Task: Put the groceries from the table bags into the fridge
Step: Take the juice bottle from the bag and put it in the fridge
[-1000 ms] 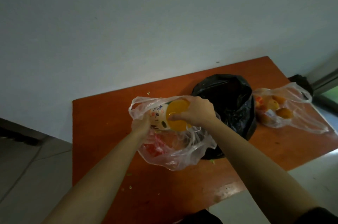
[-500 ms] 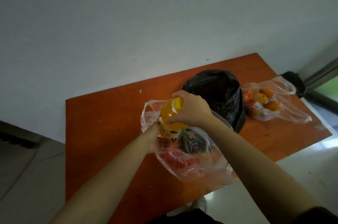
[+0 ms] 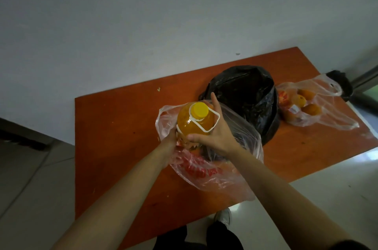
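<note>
clear bag (image 3: 204,170): red print, blurred, not readable | juice bottle (image 3: 195,121): label mostly hidden, no text legible | fruit bag (image 3: 311,110): small sticker, unreadable | no readable text anywhere

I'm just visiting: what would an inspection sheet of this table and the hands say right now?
Surface: orange table, a few small crumbs.
Job's things: juice bottle, yellow cap, upright in the clear bag; black bag behind it; fruit bag at the far right.
Clutter: nothing seen.
Hands: left hand at the bottle's base inside the bag; right hand cups its shoulder.
Cables: nothing seen.
Surroundings: grey wall, tiled floor; fridge not visible.
</note>
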{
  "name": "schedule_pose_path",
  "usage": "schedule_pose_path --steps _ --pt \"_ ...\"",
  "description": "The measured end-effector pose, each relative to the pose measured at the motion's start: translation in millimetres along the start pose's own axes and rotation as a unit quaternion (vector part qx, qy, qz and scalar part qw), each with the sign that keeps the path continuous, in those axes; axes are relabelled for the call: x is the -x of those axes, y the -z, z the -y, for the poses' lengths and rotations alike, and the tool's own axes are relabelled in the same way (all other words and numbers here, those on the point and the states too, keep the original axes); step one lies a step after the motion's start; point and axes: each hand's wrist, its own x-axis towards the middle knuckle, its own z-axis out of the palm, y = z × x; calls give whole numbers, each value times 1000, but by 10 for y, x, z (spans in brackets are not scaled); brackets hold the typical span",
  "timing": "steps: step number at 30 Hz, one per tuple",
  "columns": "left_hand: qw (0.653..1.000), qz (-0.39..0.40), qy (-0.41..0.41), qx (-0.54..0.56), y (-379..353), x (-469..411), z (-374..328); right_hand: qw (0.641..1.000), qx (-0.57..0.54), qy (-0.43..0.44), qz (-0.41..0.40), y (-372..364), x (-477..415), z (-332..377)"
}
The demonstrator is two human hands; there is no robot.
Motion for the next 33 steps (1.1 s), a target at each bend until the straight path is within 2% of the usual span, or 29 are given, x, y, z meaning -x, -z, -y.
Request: schedule_pose_path --steps 3,8,12,17,23,28,31,33 --pt "1000 -8 -13 -17 14 1 2 997 54 23 -53 -93 -56 14" --pt "1000 -21 -1 -22 5 40 -1 982 71 24 -172 -248 -175 93" --pt "999 -32 2 -15 75 76 5 974 95 26 -204 -216 -188 132" --pt "999 -38 -7 -6 149 118 -9 972 33 24 -232 -70 -139 317" --pt "995 -35 -2 96 133 363 -283 965 -26 77 -251 275 -101 978" --pt "975 85 -74 192 -115 774 -816 945 -105 154 -270 554 77 1552" --pt "960 81 -124 237 -266 1019 -1111 929 -126 212 -274 713 290 1812" --pt "956 67 -173 227 -357 1158 -1264 920 -133 234 -286 803 445 1908"
